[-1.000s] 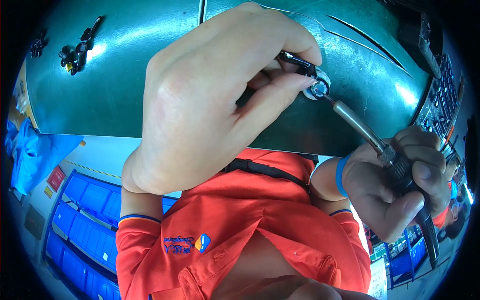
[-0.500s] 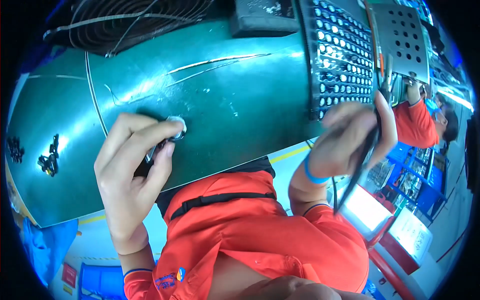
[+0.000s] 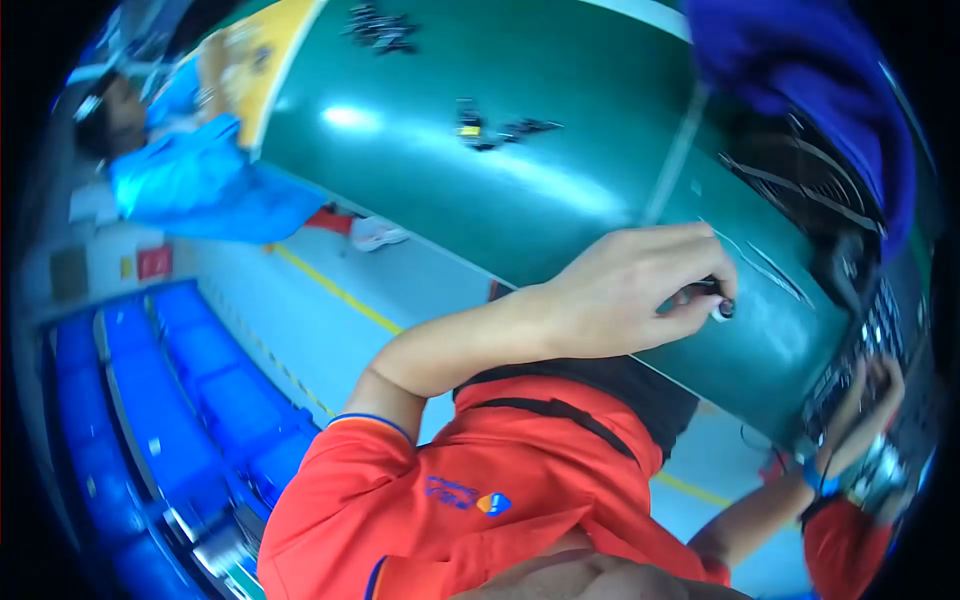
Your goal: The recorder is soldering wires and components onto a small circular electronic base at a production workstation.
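My left hand [image 3: 630, 292] is closed in a pinch above the green tabletop. Between its thumb and fingertips sits a small round piece [image 3: 722, 309], pale at the rim and dark in the middle; the fingers hide most of it. Far to the right, my right hand [image 3: 862, 415] reaches to the tray of round shiny pieces [image 3: 880, 325]. Its fingers are smeared by motion, and I cannot make out whether anything is in them. Small black parts [image 3: 495, 130], one with a yellow spot, lie on the table to the left of my left hand.
More black parts [image 3: 380, 30] lie at the table's far end. A dark fan-like grille [image 3: 800, 175] and a purple cloth [image 3: 800, 60] are at far right. One person in light blue [image 3: 200, 185] is at left; a red sleeve [image 3: 845, 550] shows lower right. Blue bins [image 3: 190, 370] stand lower left.
The view has swung left, bringing the person in light blue and the bins into sight. My left hand still pinches the round piece. A dark, long thing seen at my right hand no longer shows.
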{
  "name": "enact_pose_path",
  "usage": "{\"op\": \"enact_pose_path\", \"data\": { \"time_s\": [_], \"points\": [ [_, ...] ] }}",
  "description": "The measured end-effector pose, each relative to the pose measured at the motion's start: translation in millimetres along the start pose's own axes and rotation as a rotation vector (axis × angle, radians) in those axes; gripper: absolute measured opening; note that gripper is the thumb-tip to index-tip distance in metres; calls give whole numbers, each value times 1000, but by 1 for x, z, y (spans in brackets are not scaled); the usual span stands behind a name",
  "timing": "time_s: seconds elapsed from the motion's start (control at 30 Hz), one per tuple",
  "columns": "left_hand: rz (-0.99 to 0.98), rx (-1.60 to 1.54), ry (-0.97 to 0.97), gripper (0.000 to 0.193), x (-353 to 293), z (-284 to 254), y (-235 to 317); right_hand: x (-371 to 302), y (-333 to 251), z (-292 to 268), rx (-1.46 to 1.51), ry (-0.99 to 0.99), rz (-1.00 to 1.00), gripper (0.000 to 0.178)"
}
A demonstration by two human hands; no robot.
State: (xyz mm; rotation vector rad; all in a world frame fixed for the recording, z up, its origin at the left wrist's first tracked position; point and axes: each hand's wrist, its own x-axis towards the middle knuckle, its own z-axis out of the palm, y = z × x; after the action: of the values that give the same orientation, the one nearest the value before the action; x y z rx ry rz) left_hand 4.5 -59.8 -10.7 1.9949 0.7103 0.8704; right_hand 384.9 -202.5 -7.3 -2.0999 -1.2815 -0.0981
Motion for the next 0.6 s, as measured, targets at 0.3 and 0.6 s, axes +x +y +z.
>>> {"op": "enact_pose_path", "data": {
  "time_s": [0.3,0.6],
  "points": [
    [-227,956,572,21,-51,-200,-92,-77,-101,38,423,26,-49,31],
    [-101,1032,573,27,-16,-201,-102,-99,-129,75,462,-119,-241,39]
  ]
}}
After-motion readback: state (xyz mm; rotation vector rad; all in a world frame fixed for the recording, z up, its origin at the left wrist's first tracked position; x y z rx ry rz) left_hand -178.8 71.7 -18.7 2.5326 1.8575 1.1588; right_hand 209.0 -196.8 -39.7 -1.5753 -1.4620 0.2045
